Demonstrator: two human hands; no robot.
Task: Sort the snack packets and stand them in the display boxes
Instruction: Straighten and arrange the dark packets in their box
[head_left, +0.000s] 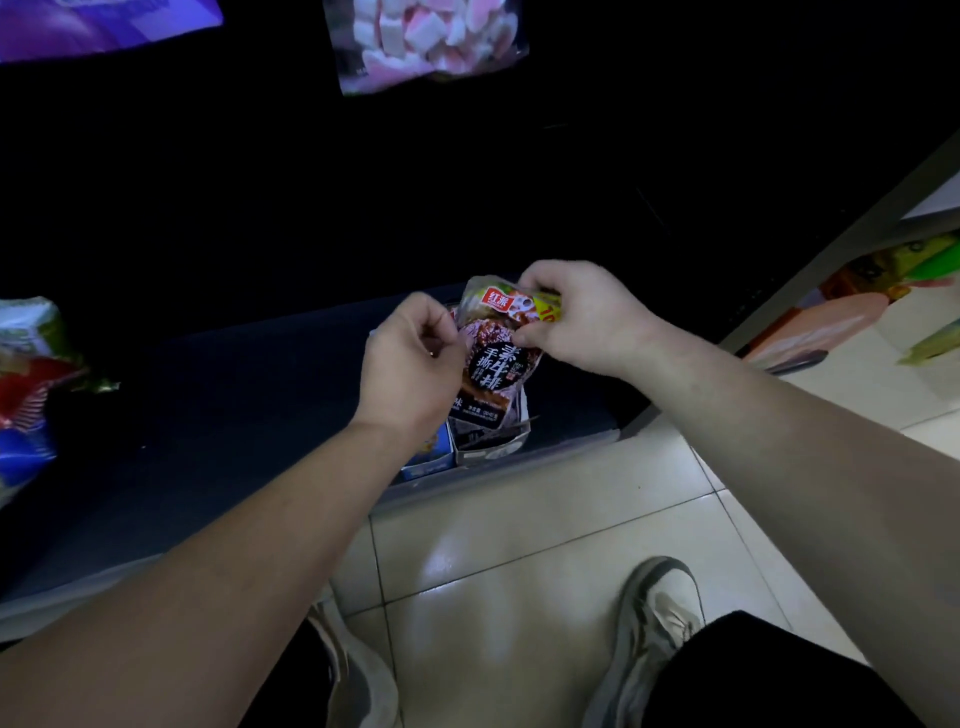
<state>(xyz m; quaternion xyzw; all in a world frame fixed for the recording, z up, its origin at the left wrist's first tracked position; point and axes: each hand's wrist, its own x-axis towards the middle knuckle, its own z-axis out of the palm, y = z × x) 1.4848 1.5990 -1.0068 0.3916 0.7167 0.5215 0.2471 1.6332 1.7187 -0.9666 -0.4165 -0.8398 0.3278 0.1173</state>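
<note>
So, shelf: dark flat display shelf; both display boxes sit right at its front lip, above the pale tiled floor.
Boxes: grey-white printed card display box, open top, touching a blue card display box on its left.
Packet: brown-and-black foil snack packet, lower end already inside the grey-white box, upper half held above it.
Hands: close together, both clamped on the packet. Left hand pinches its left edge, right hand grips the top right corner.
Risk, box: pushing down hard could slide or tip the light card box off the lip onto the floor; nothing braces it.
Risk, packet: soft foil may buckle or slump sideways once released if the box isn't packed tight.
Risk, sort: can't tell whether more packets sit behind this one, so a mixed type could go in unnoticed.
Long axis: near upright, leaning slightly right.
Pointing: top seal with red logo up and away from the person, bottom edge down into the box, printed face towards the camera.
</note>
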